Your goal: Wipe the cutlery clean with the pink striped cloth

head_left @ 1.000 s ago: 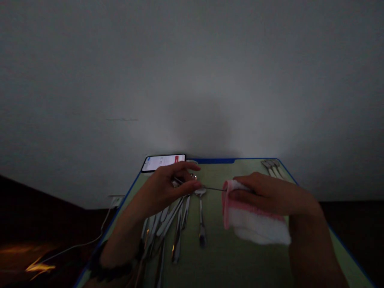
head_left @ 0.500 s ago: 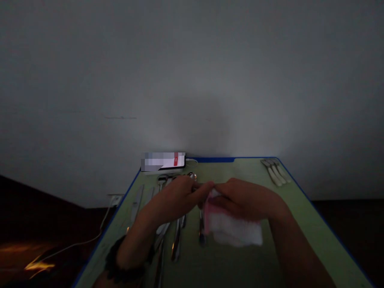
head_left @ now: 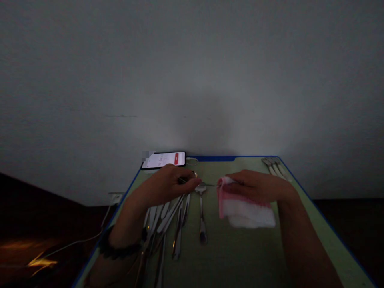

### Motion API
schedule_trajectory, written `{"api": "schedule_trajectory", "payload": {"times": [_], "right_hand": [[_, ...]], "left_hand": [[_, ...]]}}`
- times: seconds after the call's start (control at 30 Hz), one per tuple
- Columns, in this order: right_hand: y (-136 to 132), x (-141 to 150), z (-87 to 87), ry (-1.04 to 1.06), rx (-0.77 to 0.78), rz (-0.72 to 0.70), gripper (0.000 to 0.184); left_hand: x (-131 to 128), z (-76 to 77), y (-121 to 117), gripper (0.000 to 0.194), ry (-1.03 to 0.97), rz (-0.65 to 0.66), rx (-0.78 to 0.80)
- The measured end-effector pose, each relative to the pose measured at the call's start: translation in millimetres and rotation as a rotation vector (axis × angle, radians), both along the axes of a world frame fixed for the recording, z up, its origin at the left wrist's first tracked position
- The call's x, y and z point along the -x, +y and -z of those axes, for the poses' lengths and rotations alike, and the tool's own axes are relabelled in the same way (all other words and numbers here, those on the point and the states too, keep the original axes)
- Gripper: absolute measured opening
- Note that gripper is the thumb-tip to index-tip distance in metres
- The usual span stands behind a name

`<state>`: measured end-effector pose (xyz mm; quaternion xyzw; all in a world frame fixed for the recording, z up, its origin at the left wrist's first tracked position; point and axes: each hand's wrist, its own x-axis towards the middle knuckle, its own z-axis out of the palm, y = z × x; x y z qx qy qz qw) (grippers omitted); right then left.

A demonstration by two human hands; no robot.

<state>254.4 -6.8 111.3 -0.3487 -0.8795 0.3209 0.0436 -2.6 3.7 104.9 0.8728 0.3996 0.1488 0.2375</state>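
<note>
My left hand (head_left: 171,185) is closed around one end of a thin metal piece of cutlery (head_left: 211,185); its head is mostly hidden by the fingers, so I cannot tell its kind. The other end runs into a pink and white cloth (head_left: 249,212), which my right hand (head_left: 255,185) pinches around it. The cloth's loose part hangs below the right hand. Just under the gap between my hands, a spoon (head_left: 202,212) lies on the table with its handle toward me. Several knives and other cutlery (head_left: 177,236) lie loosely below and left of it, partly behind my left arm.
A lit phone (head_left: 164,160) with a white cable rests at the table's back left. Several forks (head_left: 274,167) lie side by side at the back right. The green table (head_left: 240,260) has a blue edge and stands against a grey wall (head_left: 198,80).
My hands have drawn apart: the left went left, and the right moved right with the cloth. The metal shaft between them and the spoon's bowl now show.
</note>
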Motion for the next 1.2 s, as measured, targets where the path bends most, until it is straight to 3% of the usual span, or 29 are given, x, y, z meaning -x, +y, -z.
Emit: {"api": "schedule_trajectory", "payload": {"times": [0.13, 0.3, 0.53, 0.63, 0.77, 0.93, 1.1, 1.2], "right_hand": [[-1.8, -9.5, -5.5, -0.012, 0.059, 0.066, 0.042], [-1.1, -3.1, -3.6, -0.006, 0.069, 0.049, 0.039], [1.2, 22.4, 10.1, -0.063, -0.043, -0.017, 0.038], [1.3, 26.1, 12.9, -0.065, -0.057, -0.011, 0.036], [1.9, 15.7, 8.6, -0.036, -0.025, 0.006, 0.035], [1.4, -9.2, -1.3, 0.008, 0.047, 0.108, 0.033], [0.2, -20.8, -2.5, 0.022, -0.020, 0.238, 0.036], [-1.0, -19.7, -2.5, 0.034, -0.041, 0.230, 0.033]], "left_hand": [[12.3, 4.6, 4.3, 0.041, -0.046, -0.050, 0.103], [0.7, 0.3, -2.7, 0.047, -0.033, -0.119, 0.136], [-28.6, 7.9, -7.9, 0.042, 0.137, 0.040, -0.138], [-32.4, 12.0, -6.8, 0.041, 0.151, 0.076, -0.176], [-19.0, 10.4, -1.9, 0.047, 0.127, 0.068, -0.077], [8.4, 9.8, 6.5, 0.048, 0.091, -0.037, 0.085], [9.5, 9.5, 4.9, 0.044, 0.071, -0.049, 0.026], [1.7, 7.6, 1.1, 0.035, 0.050, -0.033, -0.040]]}}
